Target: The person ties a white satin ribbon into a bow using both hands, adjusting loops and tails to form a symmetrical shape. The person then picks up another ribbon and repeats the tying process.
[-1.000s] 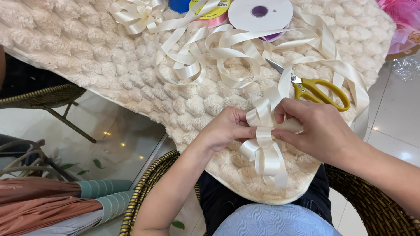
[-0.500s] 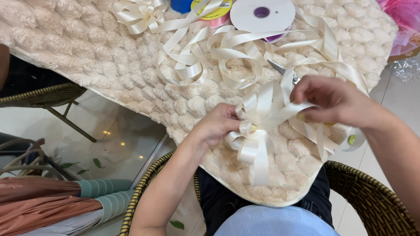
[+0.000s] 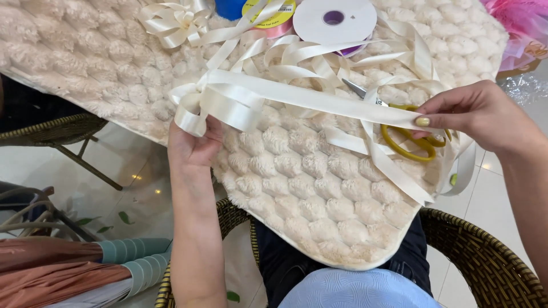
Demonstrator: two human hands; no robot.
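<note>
Left hand (image 3: 194, 145) pinched the looped bow (image 3: 197, 105) at 9 o'clock; right hand (image 3: 476, 114) fingers gripped the cream ribbon (image 3: 308, 98) taut at 3 o'clock, above yellow scissors (image 3: 408, 145) on the cushion (image 3: 297, 188). Loop-forming step; next loop likely needed a steady pinch.

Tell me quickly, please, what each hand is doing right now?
Left hand: closed on the looped end of the cream ribbon.
Right hand: pinching the same ribbon's other end.

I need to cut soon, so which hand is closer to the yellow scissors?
Right. The right hand pinches ribbon directly over the scissors; the left hand holds ribbon loops far across the cushion.
</note>
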